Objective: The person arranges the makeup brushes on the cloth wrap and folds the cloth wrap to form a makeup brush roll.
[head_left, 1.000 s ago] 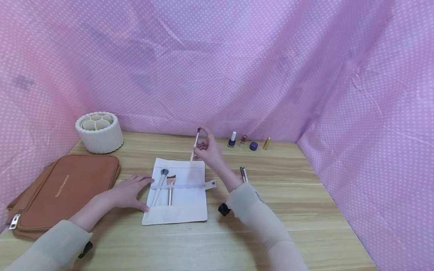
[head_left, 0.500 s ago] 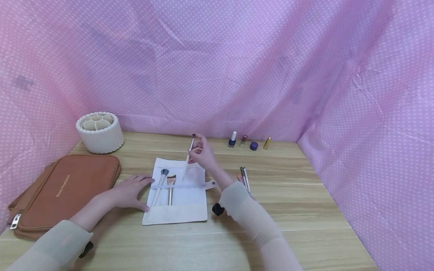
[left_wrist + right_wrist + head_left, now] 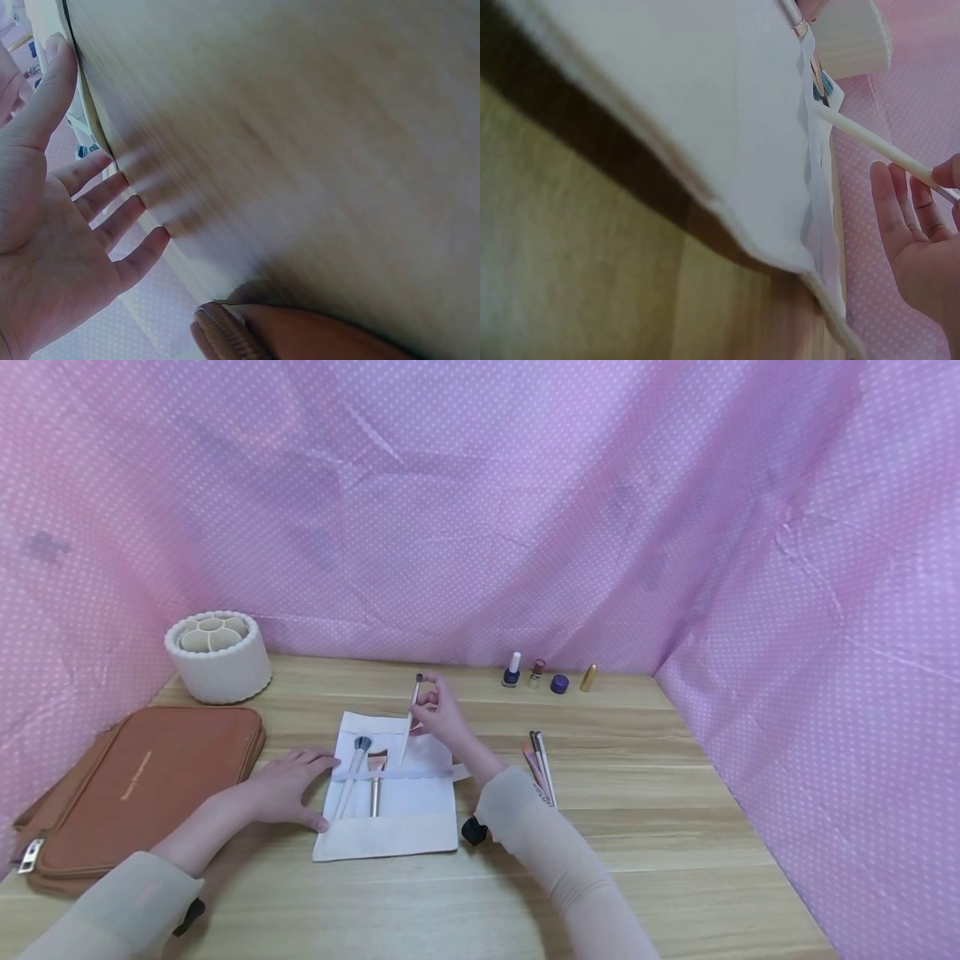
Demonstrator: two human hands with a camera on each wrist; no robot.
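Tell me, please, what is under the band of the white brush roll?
Two brushes pass under the band of the white brush roll. The right hand holds a thin brush whose lower end reaches the band; whether it is underneath is unclear.

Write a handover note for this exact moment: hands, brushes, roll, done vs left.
Left hand: flat, fingers straight, pressing the left edge of the white brush roll.
Right hand: pinches a thin white brush, bristles up, handle tip aimed at the roll's band.
Done: blue-tipped brush and flat brush sit under the band.
Left: thin brush not yet seated; pencils lie on the table right of the roll. Brown case lies shut at the left.
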